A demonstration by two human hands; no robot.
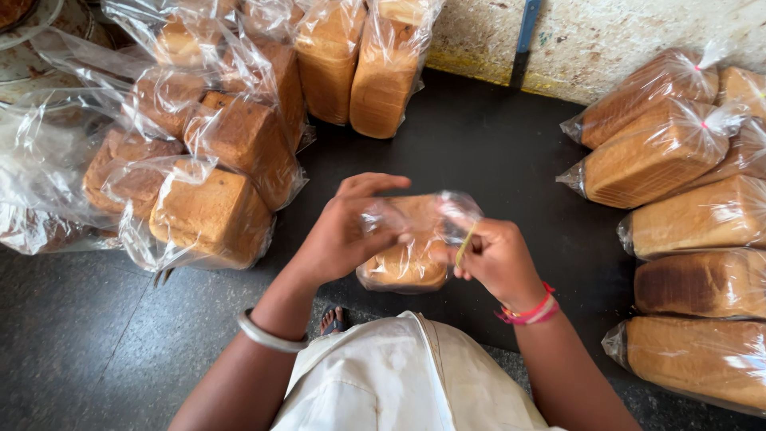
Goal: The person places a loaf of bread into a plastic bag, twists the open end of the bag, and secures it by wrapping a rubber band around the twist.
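A loaf of bread in a clear plastic bag (407,259) is held up in front of me, above the dark floor. My left hand (343,231) grips the gathered plastic at the bag's mouth. My right hand (499,259) pinches the same twisted plastic from the right, with a thin yellow rubber band (465,243) stretched between its fingers. A metal bangle sits on my left wrist and red threads on my right wrist.
Bagged loaves with open mouths (211,211) are heaped at the left. Tied bagged loaves (662,152) are stacked along the right. More loaves (383,68) lean at the back against a pale wall (606,40). The dark floor (479,144) lies between the piles.
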